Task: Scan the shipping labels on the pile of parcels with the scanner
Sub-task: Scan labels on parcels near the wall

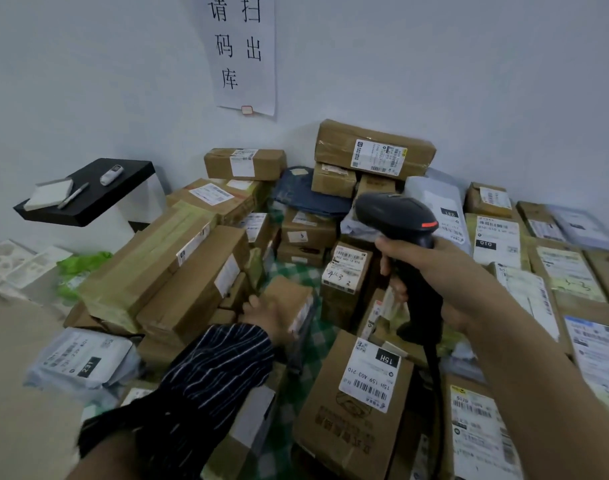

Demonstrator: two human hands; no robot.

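Observation:
A pile of brown cardboard parcels (pixel 192 271) with white shipping labels covers a green checked cloth in the room's corner. My right hand (pixel 434 271) grips the handle of a black barcode scanner (pixel 400 220), held upright above the middle of the pile, its head pointing left. My left hand (pixel 265 313), in a dark striped sleeve, reaches into the pile and holds a small brown box (pixel 289 299) by its near side; motion blur hides the fingers. A box with a "15H" label (pixel 372 375) lies in front of the scanner.
A black shelf (pixel 88 192) at the left carries a notepad, a pen and a small white device. A paper sign (pixel 240 53) hangs on the wall. Flat parcels (pixel 555 278) line the right side. Grey poly bags (pixel 85 362) lie at the lower left.

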